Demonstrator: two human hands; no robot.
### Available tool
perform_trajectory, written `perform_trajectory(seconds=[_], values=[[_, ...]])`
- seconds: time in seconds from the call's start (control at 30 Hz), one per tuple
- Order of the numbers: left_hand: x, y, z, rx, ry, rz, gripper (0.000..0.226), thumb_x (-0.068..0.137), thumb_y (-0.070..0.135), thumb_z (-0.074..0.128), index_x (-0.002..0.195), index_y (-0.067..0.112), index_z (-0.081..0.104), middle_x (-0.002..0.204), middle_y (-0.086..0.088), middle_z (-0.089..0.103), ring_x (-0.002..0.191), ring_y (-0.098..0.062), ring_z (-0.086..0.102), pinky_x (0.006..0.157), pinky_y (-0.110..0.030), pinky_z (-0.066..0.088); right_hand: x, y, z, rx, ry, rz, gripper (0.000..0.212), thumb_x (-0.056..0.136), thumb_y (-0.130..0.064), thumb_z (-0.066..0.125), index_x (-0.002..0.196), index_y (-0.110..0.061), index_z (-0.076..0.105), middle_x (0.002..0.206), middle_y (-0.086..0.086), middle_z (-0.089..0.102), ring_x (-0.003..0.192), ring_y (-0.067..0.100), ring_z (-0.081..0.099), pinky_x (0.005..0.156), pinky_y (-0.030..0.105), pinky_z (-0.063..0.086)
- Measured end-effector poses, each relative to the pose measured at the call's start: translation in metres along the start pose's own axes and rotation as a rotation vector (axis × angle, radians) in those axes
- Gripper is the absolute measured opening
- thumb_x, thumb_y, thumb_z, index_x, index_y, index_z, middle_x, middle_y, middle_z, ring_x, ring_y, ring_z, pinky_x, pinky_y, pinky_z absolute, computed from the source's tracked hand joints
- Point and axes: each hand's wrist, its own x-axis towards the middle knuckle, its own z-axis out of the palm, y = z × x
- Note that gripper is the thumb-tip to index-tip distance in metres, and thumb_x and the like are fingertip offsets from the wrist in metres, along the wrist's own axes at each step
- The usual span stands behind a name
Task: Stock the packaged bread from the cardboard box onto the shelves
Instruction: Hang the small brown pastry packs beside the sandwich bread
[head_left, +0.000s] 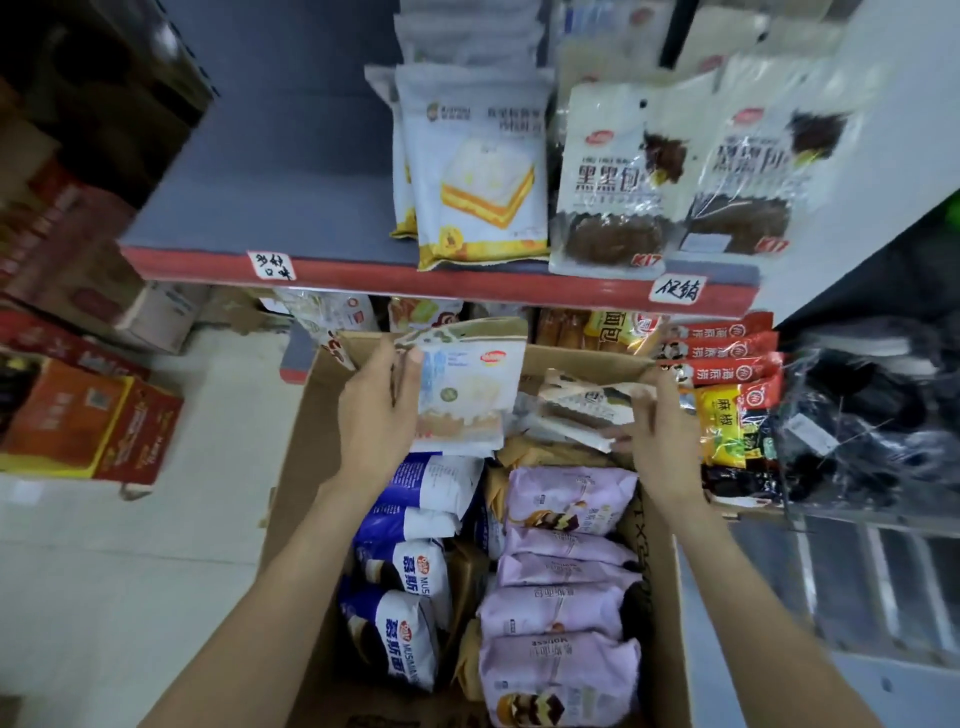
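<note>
An open cardboard box (296, 499) stands on the floor below a grey shelf (270, 171) with a red front edge. Inside lie blue-and-white bread packs (415, 571) on the left and several lilac bread packs (561, 582) on the right. My left hand (374, 410) is shut on a white bread packet (467, 384), held upright above the box's far end. My right hand (657, 431) grips a brown-and-white bread packet (582, 402) lying at the box's far right. On the shelf stand white-and-yellow bread packs (478, 171) and dark bread packs (613, 176).
The shelf's left half is bare. A lower shelf behind the box holds more packaged bread (597, 325). Red and yellow snack packets (727, 384) hang to the right of the box. Red and orange cartons (88, 421) sit on the floor at the left.
</note>
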Motion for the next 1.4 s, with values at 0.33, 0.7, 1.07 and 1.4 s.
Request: perform_trajectory(seconds=[0.33,0.7,1.07,1.4], values=[[0.079,0.139,0.037,-0.243,-0.064,0.116,0.031,0.102,0.031,0.033,0.105,0.002,0.046,0.065,0.009,0.038,0.056,-0.004,0.039,0.053,-0.026,0.029,-0.014,-0.054,-0.132,0.17,0.286,-0.067,0.006,0.101,-0.032,0.033,0.101,-0.035,0.038,0.065,0.002,0.069,0.055,0.011,0.067,0.054,0.031,0.052],[0.148,0.17,0.113,-0.214,0.286,-0.139,0.021,0.103,0.027,0.03,0.094,0.011,0.041,0.075,-0.006,0.055,0.062,-0.022,0.05,0.05,-0.03,0.028,0.065,-0.078,-0.186,0.342,0.377,-0.126,0.009,0.102,-0.03,0.032,0.11,-0.026,0.035,0.076,0.016,0.068,0.059,0.018,0.069,0.06,0.031,0.058],[0.154,0.147,0.132,-0.187,0.269,-0.047,0.026,0.101,0.034,0.031,0.097,0.01,0.041,0.086,-0.012,0.056,0.076,-0.029,0.054,0.067,-0.05,0.046,0.153,-0.083,-0.139,0.192,0.278,-0.191,0.008,0.103,-0.034,0.029,0.108,-0.03,0.034,0.082,-0.009,0.066,0.063,0.005,0.068,0.065,0.032,0.058],[0.12,0.141,0.103,-0.308,0.203,0.072,0.076,0.08,0.024,0.064,0.143,0.011,0.023,0.144,-0.01,0.027,0.135,-0.023,0.031,0.106,-0.028,0.038,0.146,-0.048,-0.12,0.312,0.3,-0.281,0.065,0.092,-0.014,0.056,0.139,-0.037,0.018,0.136,0.006,0.039,0.09,0.014,0.065,0.087,0.037,0.055]])
